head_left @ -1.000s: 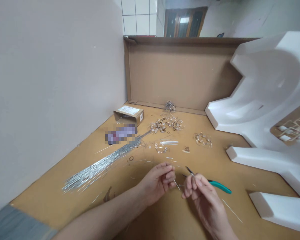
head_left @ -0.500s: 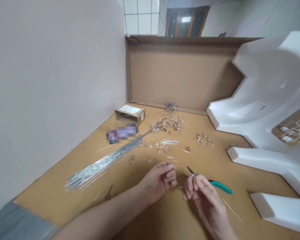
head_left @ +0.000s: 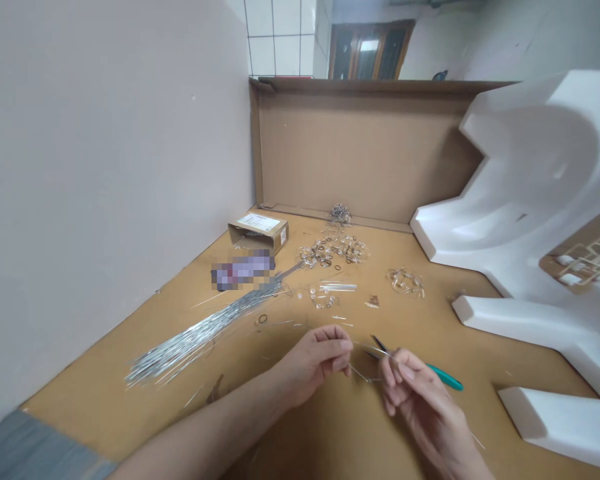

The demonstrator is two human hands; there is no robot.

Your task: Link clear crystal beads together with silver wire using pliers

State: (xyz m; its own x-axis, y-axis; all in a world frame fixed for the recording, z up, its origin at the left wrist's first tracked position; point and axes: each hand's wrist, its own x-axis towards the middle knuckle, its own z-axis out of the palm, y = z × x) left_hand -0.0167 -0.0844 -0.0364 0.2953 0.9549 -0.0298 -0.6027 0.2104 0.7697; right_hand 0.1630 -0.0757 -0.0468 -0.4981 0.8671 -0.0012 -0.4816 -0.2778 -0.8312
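My left hand (head_left: 323,357) is closed in a pinch on a thin bent metal wire (head_left: 361,375). My right hand (head_left: 420,390) pinches the other side of it, with thumb and forefinger together. Between the hands the wire shows as an upper and a lower strand; its ends are hidden by fingers. On the table behind my right hand lie pliers with a teal handle (head_left: 445,378) and dark pointed jaws, partly covered by that hand.
A bundle of straight wires (head_left: 200,333) lies on the left. Beyond are an open small carton (head_left: 260,230), a blurred-out packet (head_left: 243,268), and piles of small clear pieces and rings (head_left: 335,250). White foam (head_left: 510,313) stands right; a cardboard wall (head_left: 370,153) closes the back.
My hands have moved a little apart, the right one shifting right and down. More of the wire shows between them. The view has tilted slightly.
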